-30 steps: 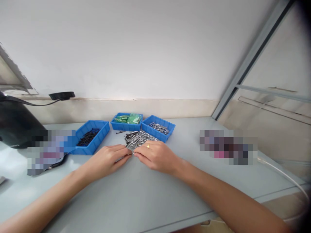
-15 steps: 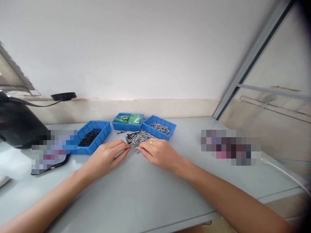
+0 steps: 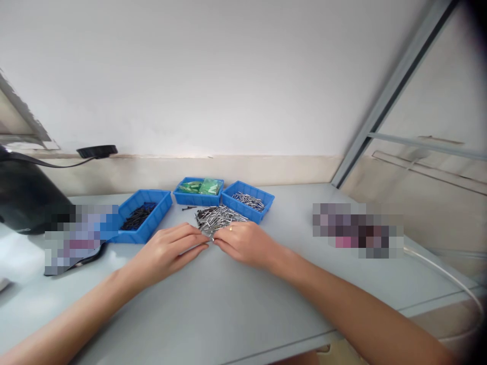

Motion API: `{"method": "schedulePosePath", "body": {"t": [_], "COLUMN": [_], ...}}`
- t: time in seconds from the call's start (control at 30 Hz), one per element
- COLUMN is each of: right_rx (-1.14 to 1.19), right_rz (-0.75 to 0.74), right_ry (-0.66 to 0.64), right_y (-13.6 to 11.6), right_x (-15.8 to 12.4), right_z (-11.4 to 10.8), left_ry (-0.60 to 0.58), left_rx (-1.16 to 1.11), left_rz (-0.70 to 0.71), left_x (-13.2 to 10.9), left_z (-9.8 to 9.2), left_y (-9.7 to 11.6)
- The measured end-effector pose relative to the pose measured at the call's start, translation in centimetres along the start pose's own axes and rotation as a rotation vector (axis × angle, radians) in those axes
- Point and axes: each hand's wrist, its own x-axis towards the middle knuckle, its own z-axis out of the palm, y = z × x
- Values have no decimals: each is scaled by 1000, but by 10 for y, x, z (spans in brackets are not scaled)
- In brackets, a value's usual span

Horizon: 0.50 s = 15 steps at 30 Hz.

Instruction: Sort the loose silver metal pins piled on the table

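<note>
Near edge: bare grey table [image 3: 236, 314], both forearms in from below.

Left hand [image 3: 167, 251] palm down, fingers nearly straight and close together, tips at the near edge of a loose pile of silver nails [image 3: 216, 219]. Right hand [image 3: 245, 243] palm down too, fingers lightly curled, ring [image 3: 230, 229] on one, tips meeting the left's at the same spot. Possibly a nail pinched between the tips, but too small to tell, so no call on grip for either hand.

Pile flat on the tabletop, just in front of three blue bins.

Behind it:
- Left bin [image 3: 142, 215]: black screws.
- Middle bin [image 3: 198, 190]: green packets.
- Right bin [image 3: 248, 202]: thin layer of silver nails.
- One dark screw [image 3: 188, 207] loose on the table between pile and middle bin.

Progress, as a judgement: sorting partly done. Some stock in every bin, none near full, bulk of the nails unsorted on the table.

Far left: black device [image 3: 23, 197], black cable along the ledge, plain wall beyond.
</note>
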Motion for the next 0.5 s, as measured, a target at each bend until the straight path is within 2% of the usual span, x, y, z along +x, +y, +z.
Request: {"method": "schedulePosePath", "body": {"t": [0.33, 0.5], "right_rx": [-20, -17], "right_rz": [-78, -61], "right_ry": [16, 5], "right_y": [0, 0], "right_x": [-2, -1], "right_z": [4, 5], "left_ry": [-32, -68], "left_rx": [-37, -67], "left_rz": [-1, -18], "left_x": [0, -1], "left_z": [3, 3], "left_y": [-1, 1]}}
